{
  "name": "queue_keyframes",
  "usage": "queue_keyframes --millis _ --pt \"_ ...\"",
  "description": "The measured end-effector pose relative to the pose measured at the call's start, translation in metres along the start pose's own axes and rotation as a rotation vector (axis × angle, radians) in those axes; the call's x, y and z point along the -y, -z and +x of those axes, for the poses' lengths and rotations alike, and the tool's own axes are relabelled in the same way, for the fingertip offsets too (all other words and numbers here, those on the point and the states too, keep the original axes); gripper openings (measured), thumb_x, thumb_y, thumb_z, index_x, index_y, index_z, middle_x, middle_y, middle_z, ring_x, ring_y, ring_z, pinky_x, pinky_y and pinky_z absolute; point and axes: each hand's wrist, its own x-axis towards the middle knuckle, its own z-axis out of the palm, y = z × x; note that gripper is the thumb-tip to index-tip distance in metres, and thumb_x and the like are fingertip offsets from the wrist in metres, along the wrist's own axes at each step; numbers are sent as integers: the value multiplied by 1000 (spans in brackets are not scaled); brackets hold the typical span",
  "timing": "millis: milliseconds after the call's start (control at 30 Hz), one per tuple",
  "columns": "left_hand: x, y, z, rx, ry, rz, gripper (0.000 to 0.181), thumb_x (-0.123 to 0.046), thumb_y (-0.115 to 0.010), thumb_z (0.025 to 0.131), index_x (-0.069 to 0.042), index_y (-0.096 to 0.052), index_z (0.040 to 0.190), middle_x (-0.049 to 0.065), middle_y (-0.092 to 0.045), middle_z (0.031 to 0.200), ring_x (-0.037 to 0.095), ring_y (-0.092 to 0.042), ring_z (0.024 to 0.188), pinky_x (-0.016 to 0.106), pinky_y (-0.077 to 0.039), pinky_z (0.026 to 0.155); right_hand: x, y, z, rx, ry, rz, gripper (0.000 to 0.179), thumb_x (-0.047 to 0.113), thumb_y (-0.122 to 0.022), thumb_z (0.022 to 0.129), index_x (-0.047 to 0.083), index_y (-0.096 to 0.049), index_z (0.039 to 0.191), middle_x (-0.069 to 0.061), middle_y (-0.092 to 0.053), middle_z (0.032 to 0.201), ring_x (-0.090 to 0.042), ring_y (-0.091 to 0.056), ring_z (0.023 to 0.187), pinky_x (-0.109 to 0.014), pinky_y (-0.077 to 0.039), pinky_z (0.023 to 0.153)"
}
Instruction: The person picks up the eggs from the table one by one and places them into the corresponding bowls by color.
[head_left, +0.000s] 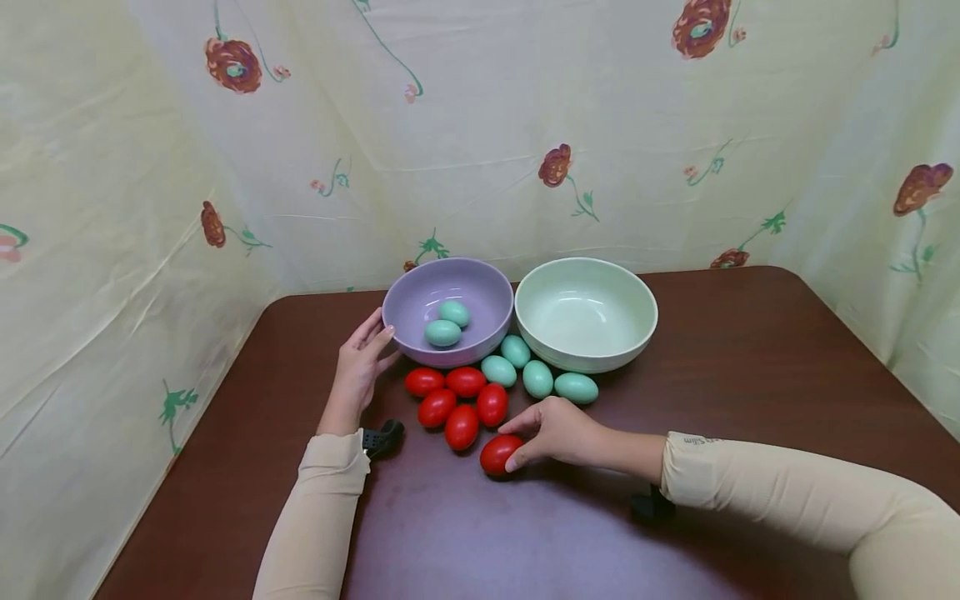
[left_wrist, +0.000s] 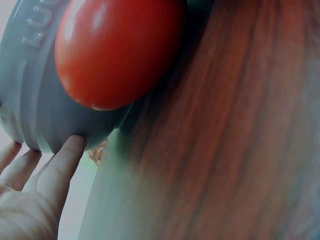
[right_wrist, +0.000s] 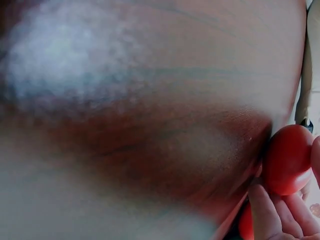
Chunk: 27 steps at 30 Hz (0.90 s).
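My right hand (head_left: 562, 429) pinches a red egg (head_left: 495, 457) between thumb and fingers, low over the tabletop. The right wrist view shows the same red egg (right_wrist: 287, 157) between the fingertips. On the left, the straight fingers of my left hand (head_left: 360, 367) rest against the outer side of a purple bowl (head_left: 405, 321). Two mint-green eggs (head_left: 442, 333) lie in that bowl. Several more red eggs (head_left: 461, 427) sit in a cluster in front of it. In the left wrist view, one red egg (left_wrist: 120, 55) stands close beside the bowl's wall.
A pale green bowl (head_left: 585, 362) stands right beside the purple one, its inside bare. Several mint-green eggs (head_left: 537, 379) lie in front of the two bowls. The dark wooden table (head_left: 750, 358) ends at a flowered curtain (head_left: 465, 125) behind.
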Motion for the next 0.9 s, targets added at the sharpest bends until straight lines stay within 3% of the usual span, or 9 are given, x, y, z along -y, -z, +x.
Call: queue_keyframes --millis 400,533,767,900 --pt "-1 -1 -5 -1 9 16 59 -20 -59 100 -16 -37 155 6 -34 162 25 -44 142 47 -47 107 4 -2 0 -23 -20 25 35 24 -89 72 13 -80 105 3 -79 89 -7 -64 86 -19 -53 69" --pt "-2 -1 -4 -2 -1 16 59 -20 -59 100 -16 -37 154 6 -34 162 25 -45 141 46 -47 106 13 8 -1 -74 -22 44 37 24 -88 73 11 -79 106 1 -78 88 -10 -61 81 -20 -52 64" --pt "-1 -1 -3 -1 -9 9 58 -18 -59 101 -16 -38 154 6 -36 161 25 -45 141 47 -47 106 25 29 0 -168 -41 63 38 27 -87 75 13 -79 109 1 -79 90 -12 -63 84 -23 -54 69" --pt "-1 -3 -3 -4 -17 -3 57 -17 -58 101 -15 -38 154 7 -35 161 25 -45 141 48 -47 105 29 42 2 -184 -71 108 39 27 -87 76 10 -78 110 -2 -78 84 -13 -66 73 -22 -52 62"
